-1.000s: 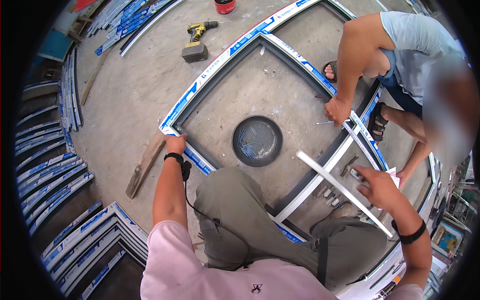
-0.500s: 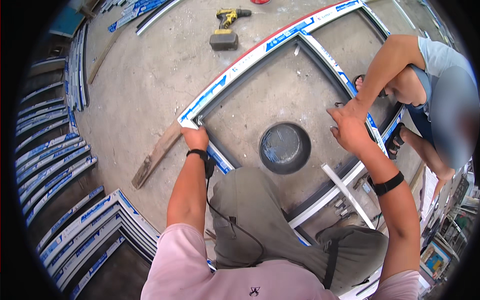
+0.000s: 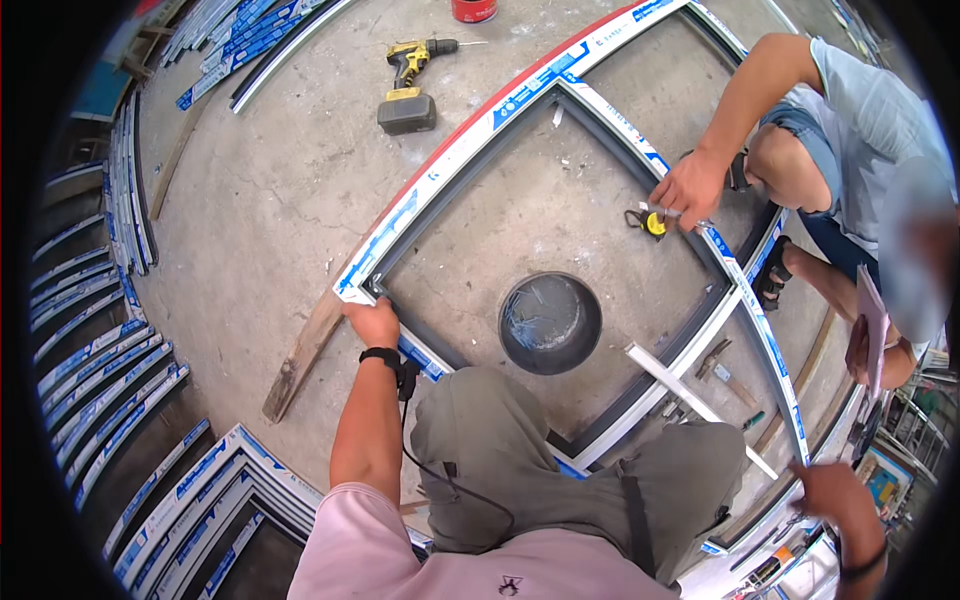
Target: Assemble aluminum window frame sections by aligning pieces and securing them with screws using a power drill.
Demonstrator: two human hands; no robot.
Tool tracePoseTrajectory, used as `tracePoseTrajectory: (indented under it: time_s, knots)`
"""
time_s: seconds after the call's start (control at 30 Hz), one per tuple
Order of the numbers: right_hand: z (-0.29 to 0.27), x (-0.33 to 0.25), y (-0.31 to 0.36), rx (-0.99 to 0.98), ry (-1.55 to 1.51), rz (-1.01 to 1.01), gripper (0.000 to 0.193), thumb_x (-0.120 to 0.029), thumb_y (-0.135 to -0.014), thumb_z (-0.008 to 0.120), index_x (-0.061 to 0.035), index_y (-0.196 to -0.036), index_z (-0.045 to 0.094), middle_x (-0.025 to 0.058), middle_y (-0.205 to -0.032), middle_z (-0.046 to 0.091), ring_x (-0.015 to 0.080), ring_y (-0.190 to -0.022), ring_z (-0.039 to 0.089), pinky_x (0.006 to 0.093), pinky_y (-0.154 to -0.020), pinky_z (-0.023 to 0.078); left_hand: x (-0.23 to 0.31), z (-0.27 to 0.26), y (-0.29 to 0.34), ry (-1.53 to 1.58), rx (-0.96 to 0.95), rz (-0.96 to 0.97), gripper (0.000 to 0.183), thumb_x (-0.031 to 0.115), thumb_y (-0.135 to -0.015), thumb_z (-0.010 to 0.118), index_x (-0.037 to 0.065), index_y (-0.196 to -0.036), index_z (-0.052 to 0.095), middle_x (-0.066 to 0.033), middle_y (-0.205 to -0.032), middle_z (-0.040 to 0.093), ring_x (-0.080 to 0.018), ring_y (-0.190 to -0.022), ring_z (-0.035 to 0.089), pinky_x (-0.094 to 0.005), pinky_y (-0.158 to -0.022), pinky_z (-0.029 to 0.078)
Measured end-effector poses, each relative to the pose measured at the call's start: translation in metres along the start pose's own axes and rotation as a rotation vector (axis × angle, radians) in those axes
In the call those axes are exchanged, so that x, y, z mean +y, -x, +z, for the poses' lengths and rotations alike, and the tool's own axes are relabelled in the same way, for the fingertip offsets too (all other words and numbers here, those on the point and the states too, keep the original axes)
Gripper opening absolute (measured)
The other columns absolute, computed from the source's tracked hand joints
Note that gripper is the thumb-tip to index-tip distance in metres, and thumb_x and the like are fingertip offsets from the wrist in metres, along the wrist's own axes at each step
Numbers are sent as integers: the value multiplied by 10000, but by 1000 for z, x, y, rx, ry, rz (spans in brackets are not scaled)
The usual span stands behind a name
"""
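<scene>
My left hand [image 3: 372, 324] is closed around the left corner of a large white frame with blue protective film [image 3: 545, 88], which looks like a window frame. At the far lower right is my right hand [image 3: 838, 490], drawn back beside the frame's right edge; its fingers are smeared, so whether it holds anything is unclear. Across the frame, a crouching co-worker's hand [image 3: 688, 188] has a yellow tape measure [image 3: 655, 224] at a dividing bar. Inside the frame stands a round black tub [image 3: 551, 365] with thin bluish pieces in it.
A yellow and black cordless drill [image 3: 408, 85] lies beyond the frame, near a red can [image 3: 473, 10]. Curved film-wrapped profiles [image 3: 100, 400] are stacked at the left. A wooden strip [image 3: 305, 360] extends under the frame's corner. The co-worker's other hand holds papers [image 3: 872, 325].
My right hand has swung from the frame's middle down to the lower right. The co-worker's hand and tape measure now show at the dividing bar. My left hand keeps its grip.
</scene>
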State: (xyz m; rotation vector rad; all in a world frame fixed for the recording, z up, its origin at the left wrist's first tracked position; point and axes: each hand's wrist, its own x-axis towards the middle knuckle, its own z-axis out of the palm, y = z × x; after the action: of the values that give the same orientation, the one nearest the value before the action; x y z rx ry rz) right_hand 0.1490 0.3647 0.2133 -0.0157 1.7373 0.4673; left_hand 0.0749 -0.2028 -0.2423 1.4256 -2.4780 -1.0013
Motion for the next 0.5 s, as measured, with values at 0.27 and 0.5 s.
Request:
tracePoseTrajectory:
  time_s: [0.27, 0.5]
  knots:
    - [-204, -140, 70, 387, 68, -681, 584, -261, -766, 714, -94, -1292, 523, 103, -940, 655, 265, -757, 659, 377, -649, 533, -7, -2, -2, 31, 4, -27, 502, 58, -749, 690, -97, -1109, 376, -318, -1094, 569, -443, -1055, 575, -435, -914, 437]
    - [-280, -219, -201, 1280, -191, -640, 503, -151, -809, 639, -55, -1276, 479, 166, -1255, 541, 326, -1137, 546, 421, -943, 460, -9, -11, 3, 55, 1, 17, 505, 36, -758, 676, -105, -1135, 371, -309, -1126, 547, -437, -1080, 557, -423, -945, 413]
